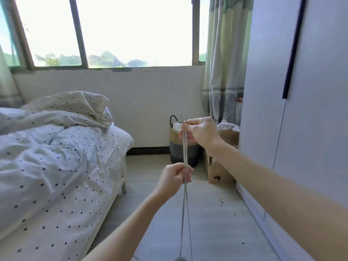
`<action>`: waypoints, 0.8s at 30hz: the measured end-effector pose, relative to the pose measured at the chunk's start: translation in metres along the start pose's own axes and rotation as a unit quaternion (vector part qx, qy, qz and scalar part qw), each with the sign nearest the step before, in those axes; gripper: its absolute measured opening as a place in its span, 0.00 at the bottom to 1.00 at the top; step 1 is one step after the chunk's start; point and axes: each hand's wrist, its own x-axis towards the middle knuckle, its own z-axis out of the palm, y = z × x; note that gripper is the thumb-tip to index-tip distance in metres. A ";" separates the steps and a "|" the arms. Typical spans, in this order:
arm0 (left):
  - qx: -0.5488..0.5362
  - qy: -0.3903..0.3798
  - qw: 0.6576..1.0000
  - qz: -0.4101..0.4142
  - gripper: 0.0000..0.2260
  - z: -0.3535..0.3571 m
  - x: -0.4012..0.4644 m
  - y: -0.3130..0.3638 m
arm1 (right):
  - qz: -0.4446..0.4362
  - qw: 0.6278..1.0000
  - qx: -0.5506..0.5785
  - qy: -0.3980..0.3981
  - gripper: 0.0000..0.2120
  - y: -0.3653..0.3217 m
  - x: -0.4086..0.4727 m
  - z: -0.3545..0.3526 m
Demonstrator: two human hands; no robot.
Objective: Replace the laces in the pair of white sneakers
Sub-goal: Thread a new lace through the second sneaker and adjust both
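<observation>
Open floor (216,219) runs down the middle, so that's the lane with room to move; the bed (56,166) with its bunched-up duvet boxes in the whole left side; the wardrobe (301,110) walls off the right. Far end gets tight; a woven basket (176,146) and a cardboard box (219,170) sit close together by the curtain (224,72). The doubled lace (185,147) hangs taut between both raised hands, cutting straight across mid-air.
</observation>
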 end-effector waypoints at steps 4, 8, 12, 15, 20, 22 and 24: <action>-0.001 0.024 1.000 0.012 0.11 -0.010 0.000 0.011 | -0.036 0.999 -0.010 0.021 0.07 -0.014 0.007 -0.005; 0.021 0.013 1.000 -0.011 0.11 -0.015 0.012 0.026 | -0.030 0.999 -0.011 0.043 0.06 -0.026 0.018 -0.006; 0.039 -0.029 0.998 -0.048 0.12 -0.014 0.019 0.028 | -0.006 0.999 -0.007 0.045 0.04 -0.022 0.018 -0.005; 0.051 -0.043 0.996 -0.065 0.12 -0.009 0.012 0.011 | 0.028 0.999 -0.008 0.043 0.04 -0.006 0.010 -0.008; 0.051 -0.033 0.996 -0.066 0.10 -0.008 0.016 -0.008 | 0.063 0.996 0.044 0.055 0.05 0.013 0.012 -0.015; 0.059 -0.033 0.996 -0.058 0.10 -0.003 0.020 -0.011 | 0.068 0.995 0.060 0.050 0.05 0.016 0.015 -0.016; 0.057 -0.030 0.996 -0.056 0.11 0.002 0.023 -0.016 | 0.065 0.993 0.080 0.049 0.03 0.018 0.016 -0.018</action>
